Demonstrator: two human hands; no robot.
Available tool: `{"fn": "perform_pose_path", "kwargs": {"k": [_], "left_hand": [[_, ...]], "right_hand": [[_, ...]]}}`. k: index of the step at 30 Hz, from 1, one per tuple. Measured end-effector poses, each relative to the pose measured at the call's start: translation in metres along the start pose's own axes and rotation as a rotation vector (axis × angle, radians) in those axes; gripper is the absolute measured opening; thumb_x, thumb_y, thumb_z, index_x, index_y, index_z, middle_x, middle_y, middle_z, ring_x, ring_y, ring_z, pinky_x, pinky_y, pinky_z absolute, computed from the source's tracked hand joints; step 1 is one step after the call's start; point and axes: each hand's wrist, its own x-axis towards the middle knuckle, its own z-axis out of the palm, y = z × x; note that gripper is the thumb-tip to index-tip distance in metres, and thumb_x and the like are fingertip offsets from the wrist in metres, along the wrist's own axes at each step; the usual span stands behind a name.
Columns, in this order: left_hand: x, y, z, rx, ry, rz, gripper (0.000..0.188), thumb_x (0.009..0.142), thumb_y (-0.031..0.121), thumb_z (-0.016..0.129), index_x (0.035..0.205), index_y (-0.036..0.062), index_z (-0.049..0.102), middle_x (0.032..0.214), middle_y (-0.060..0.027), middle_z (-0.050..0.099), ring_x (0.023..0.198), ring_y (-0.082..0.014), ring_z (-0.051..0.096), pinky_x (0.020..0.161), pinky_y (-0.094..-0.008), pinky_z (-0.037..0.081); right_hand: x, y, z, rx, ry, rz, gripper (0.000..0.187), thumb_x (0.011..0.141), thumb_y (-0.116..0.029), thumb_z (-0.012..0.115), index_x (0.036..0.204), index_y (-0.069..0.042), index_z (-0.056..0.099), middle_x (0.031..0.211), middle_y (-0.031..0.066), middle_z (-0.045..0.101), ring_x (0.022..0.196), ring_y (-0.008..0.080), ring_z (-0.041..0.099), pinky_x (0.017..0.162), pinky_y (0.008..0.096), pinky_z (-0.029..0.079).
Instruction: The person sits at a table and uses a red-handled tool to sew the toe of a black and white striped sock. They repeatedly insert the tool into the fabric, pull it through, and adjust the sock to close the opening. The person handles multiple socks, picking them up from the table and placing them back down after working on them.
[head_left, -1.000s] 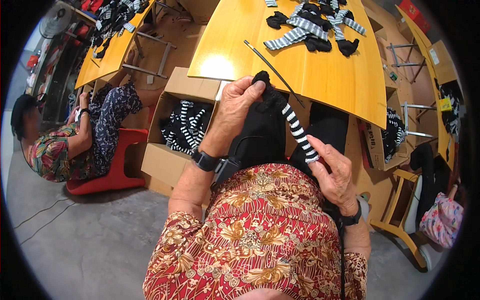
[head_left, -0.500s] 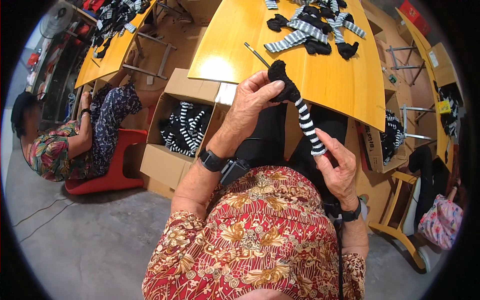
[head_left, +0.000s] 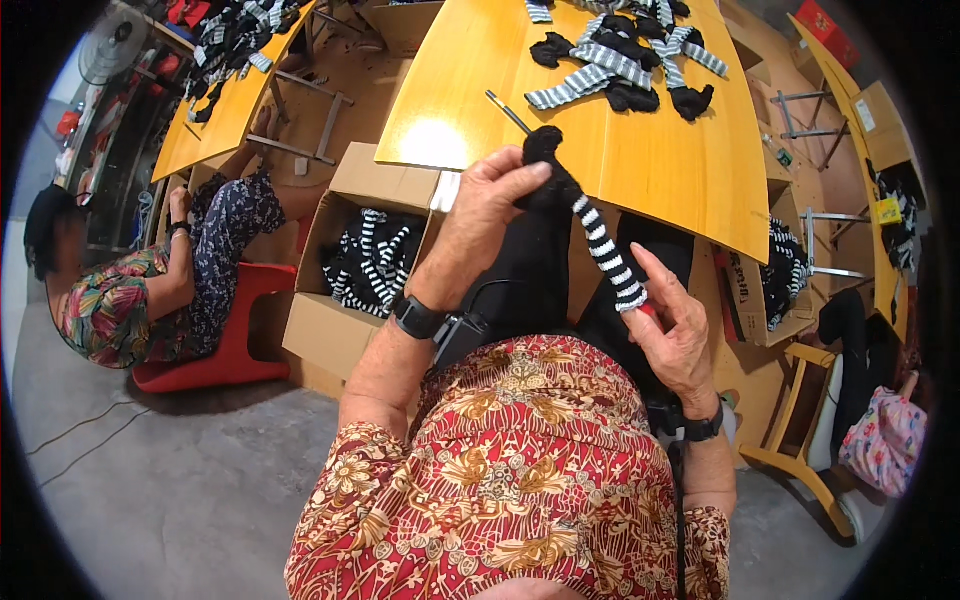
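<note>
A black knit piece with a long black-and-white striped cuff stretches between my hands over my lap; I cannot tell if it is a sock or a glove. The thumb and fingers of my left hand pinch its black end. From that end a thin dark rod sticks out toward the table; where it ends inside the knit is hidden. My right hand holds the cuff's edge, thumb against it and index finger stretched out. A small red bit shows beside that thumb.
Black and grey-striped knit pieces lie piled on the yellow table ahead. Left of me stands a cardboard box of striped knits, with another box at right. A person sits on a red chair at left.
Both hands have shifted slightly left with the knit piece, its black end moving left and a little down. The right index finger has lifted away from the cuff.
</note>
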Motion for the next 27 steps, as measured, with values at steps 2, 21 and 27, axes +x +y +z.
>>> {"fn": "perform_pose_path", "kwargs": {"k": [2,21,27], "left_hand": [[0.006,0.01,-0.011,-0.052,0.094,0.023,0.014,0.089,0.008,0.062,0.103,0.0061,0.062,0.094,-0.0036,0.067,0.085,-0.0132,0.065,0.079,-0.0307,0.054],[0.014,0.032,-0.016,0.079,-0.013,0.262,0.014,0.09,0.011,0.067,0.102,0.0058,0.063,0.092,0.0004,0.066,0.079,-0.006,0.061,0.073,-0.0224,0.05],[0.017,0.037,-0.01,0.076,-0.107,0.145,0.02,0.088,0.007,0.067,0.107,0.0049,0.062,0.097,-0.0027,0.068,0.086,-0.0106,0.065,0.079,-0.026,0.054]], "right_hand": [[0.004,-0.009,-0.019,-0.203,-0.106,0.009,0.048,0.077,-0.001,0.067,0.124,-0.003,0.059,0.09,0.0078,0.065,0.071,0.0129,0.059,0.069,0.0262,0.05],[0.139,0.061,-0.008,-0.913,0.357,-0.29,0.011,0.079,-0.016,0.063,0.086,-0.007,0.062,0.08,0.0127,0.058,0.077,0.0315,0.061,0.065,0.0429,0.05],[0.179,0.065,0.003,-0.952,0.433,-0.398,0.02,0.08,-0.019,0.067,0.095,-0.006,0.065,0.08,0.0117,0.057,0.079,0.0292,0.061,0.068,0.0413,0.051]]}}
